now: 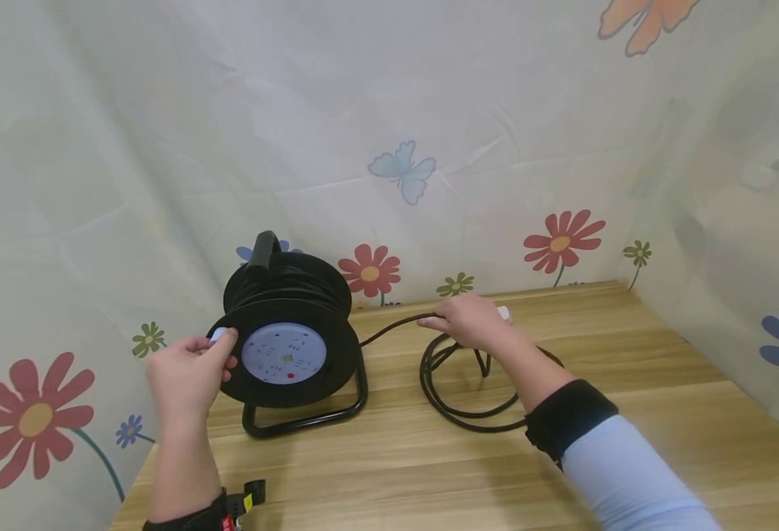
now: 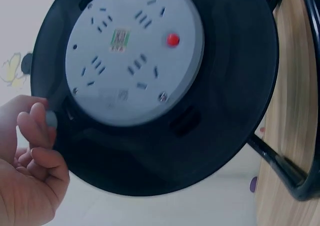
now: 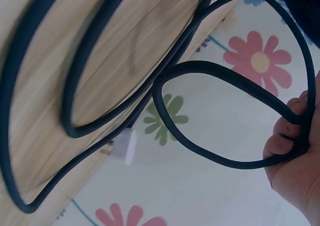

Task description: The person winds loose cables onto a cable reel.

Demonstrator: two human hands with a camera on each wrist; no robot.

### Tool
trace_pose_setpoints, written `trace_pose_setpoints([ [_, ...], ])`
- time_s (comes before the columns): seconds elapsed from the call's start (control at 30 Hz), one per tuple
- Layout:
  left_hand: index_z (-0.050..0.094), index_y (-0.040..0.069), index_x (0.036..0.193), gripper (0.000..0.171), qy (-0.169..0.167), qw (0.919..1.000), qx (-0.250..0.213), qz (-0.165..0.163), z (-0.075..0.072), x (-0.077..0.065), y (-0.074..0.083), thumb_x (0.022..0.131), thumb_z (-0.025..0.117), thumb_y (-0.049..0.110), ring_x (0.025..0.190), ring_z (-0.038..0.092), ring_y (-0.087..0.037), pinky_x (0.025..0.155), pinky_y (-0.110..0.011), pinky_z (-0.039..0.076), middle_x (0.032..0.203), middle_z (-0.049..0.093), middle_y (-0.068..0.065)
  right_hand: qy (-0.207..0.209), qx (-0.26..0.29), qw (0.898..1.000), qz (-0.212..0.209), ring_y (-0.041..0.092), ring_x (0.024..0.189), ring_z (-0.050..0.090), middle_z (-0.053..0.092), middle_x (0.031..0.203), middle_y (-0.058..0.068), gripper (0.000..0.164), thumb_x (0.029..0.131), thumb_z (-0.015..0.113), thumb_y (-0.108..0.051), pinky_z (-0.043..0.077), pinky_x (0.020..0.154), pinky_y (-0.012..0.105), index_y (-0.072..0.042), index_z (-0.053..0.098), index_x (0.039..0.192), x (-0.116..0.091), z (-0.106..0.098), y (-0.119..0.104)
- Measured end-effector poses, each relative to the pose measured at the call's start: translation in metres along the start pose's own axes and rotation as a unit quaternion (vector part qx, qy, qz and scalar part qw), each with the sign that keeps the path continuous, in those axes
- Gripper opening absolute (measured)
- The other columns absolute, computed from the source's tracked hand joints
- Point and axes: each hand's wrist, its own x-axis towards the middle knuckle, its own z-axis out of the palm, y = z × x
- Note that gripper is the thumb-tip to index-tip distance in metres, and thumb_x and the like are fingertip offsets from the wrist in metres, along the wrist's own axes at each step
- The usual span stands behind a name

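Note:
A black cable reel [image 1: 343, 346] stands upright on its tubular frame, left of centre in the head view. Its front carries a round pale socket panel [image 2: 145, 90] with a red button [image 2: 173, 39]. At the reel's left edge my left hand [image 1: 187, 376] pinches a small light crank knob [image 2: 51, 119] with thumb and curled fingers. A black cable [image 1: 395, 327] runs from the reel's right side into my right hand [image 1: 469, 322], whose fingers curl round it. In the right wrist view, the cable loops at the fingers [image 3: 280, 145]. Its pale plug [image 3: 124, 146] appears beyond the loops.
Loose cable loops [image 1: 432, 394] lie on the wooden table [image 1: 389, 472] below my right hand. A curtain with printed flowers and butterflies [image 1: 403, 171] hangs behind and at both sides. A black carrying handle [image 1: 263, 254] rises from the reel's top.

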Motion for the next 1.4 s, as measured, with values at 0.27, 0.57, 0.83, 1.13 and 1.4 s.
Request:
trace_pose_setpoints([
  [0.27, 0.073, 0.002, 0.073, 0.056, 0.025, 0.9982, -0.046, 0.030, 0.016, -0.008, 0.012, 0.088, 0.073, 0.055, 0.048, 0.063, -0.019, 0.049, -0.025, 0.043, 0.059, 0.068, -0.003, 0.001, -0.008, 1.000, -0.006, 0.015, 0.057, 0.048, 0.045, 0.059, -0.004, 0.052, 0.101, 0.054, -0.056, 0.036, 0.054, 0.032, -0.018, 0.052, 0.065, 0.012, 0.005, -0.024],
  [0.57, 0.071, 0.004, 0.064, 0.062, 0.006, 0.9957, -0.065, 0.066, 0.032, -0.012, 0.026, 0.093, 0.064, 0.058, 0.048, 0.060, -0.019, 0.048, -0.029, 0.043, 0.057, 0.067, -0.009, 0.011, -0.025, 0.999, -0.038, 0.013, 0.057, 0.048, 0.047, 0.059, -0.007, 0.050, 0.101, 0.054, -0.055, 0.036, 0.052, 0.030, -0.020, 0.054, 0.065, 0.024, 0.017, -0.043],
  [0.83, 0.065, 0.009, 0.057, 0.058, 0.033, 0.9916, -0.038, 0.119, 0.050, -0.017, 0.037, 0.097, 0.061, 0.052, 0.049, 0.056, -0.019, 0.043, -0.033, 0.038, 0.053, 0.064, -0.002, 0.025, -0.047, 0.997, -0.062, 0.013, 0.055, 0.050, 0.048, 0.058, -0.007, 0.048, 0.099, 0.060, -0.053, 0.037, 0.051, 0.030, -0.020, 0.060, 0.065, 0.032, 0.023, -0.059],
  [1.13, 0.059, 0.010, 0.053, 0.054, 0.071, 0.9783, -0.032, 0.192, 0.064, -0.022, 0.041, 0.098, 0.065, 0.038, 0.047, 0.053, -0.015, 0.039, -0.035, 0.030, 0.051, 0.062, 0.002, 0.028, -0.066, 0.995, -0.075, 0.010, 0.057, 0.051, 0.050, 0.059, -0.010, 0.044, 0.098, 0.062, -0.052, 0.040, 0.051, 0.030, -0.023, 0.061, 0.065, 0.034, 0.031, -0.064],
  [1.4, 0.062, 0.009, 0.055, 0.055, 0.061, 0.9804, -0.032, 0.184, 0.062, -0.021, 0.041, 0.099, 0.062, 0.041, 0.049, 0.054, -0.016, 0.041, -0.035, 0.032, 0.052, 0.063, 0.001, 0.084, -0.217, 0.966, -0.114, 0.014, 0.063, 0.060, 0.059, 0.067, -0.007, 0.029, 0.095, 0.072, -0.038, 0.049, 0.050, 0.034, -0.022, 0.067, 0.071, 0.032, 0.023, -0.068],
])
